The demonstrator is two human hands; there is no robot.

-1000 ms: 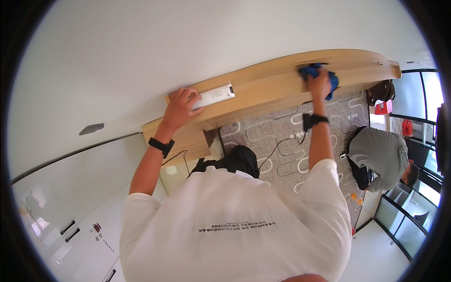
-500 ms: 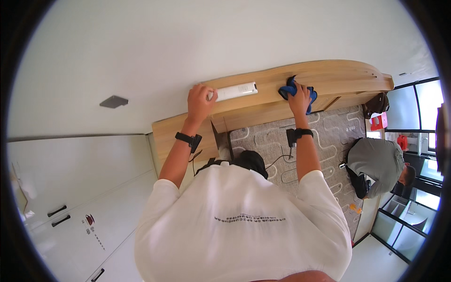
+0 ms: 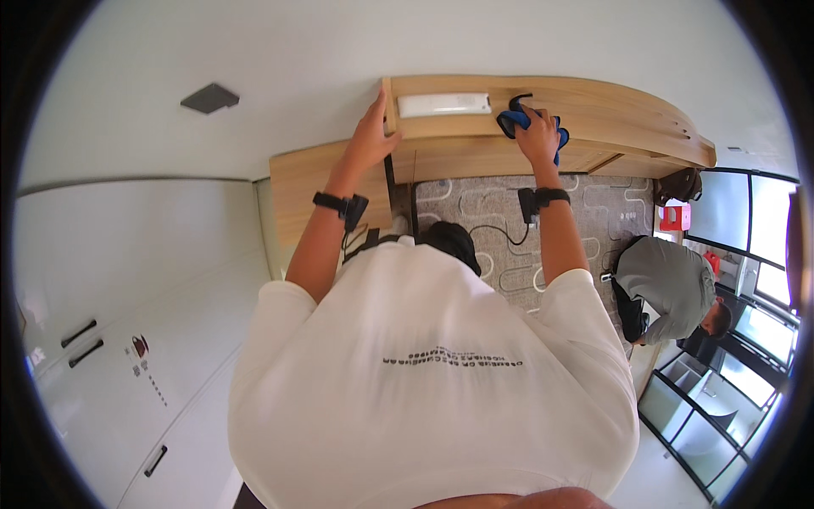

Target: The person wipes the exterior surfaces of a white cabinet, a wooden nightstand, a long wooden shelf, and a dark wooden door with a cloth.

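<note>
My right hand (image 3: 538, 136) presses a blue cloth (image 3: 519, 121) against the curved light-wood board (image 3: 627, 127), just right of a long white bar-shaped device (image 3: 443, 104) mounted on it. My left hand (image 3: 373, 136) lies flat with fingers extended against the board's left end, next to the device's left tip, and holds nothing. Both wrists wear black bands. My white shirt fills the lower middle of the view.
Another person in a grey top (image 3: 670, 284) crouches at the right on a grey patterned rug (image 3: 509, 254) with a black cable (image 3: 492, 231). White cabinets (image 3: 127, 339) stand at the left. Glass doors (image 3: 746, 254) and a red object (image 3: 674, 216) are at the right.
My right hand has slid the blue cloth leftward along the board until it is next to the white device. My left hand has moved from on the device to the board's left end.
</note>
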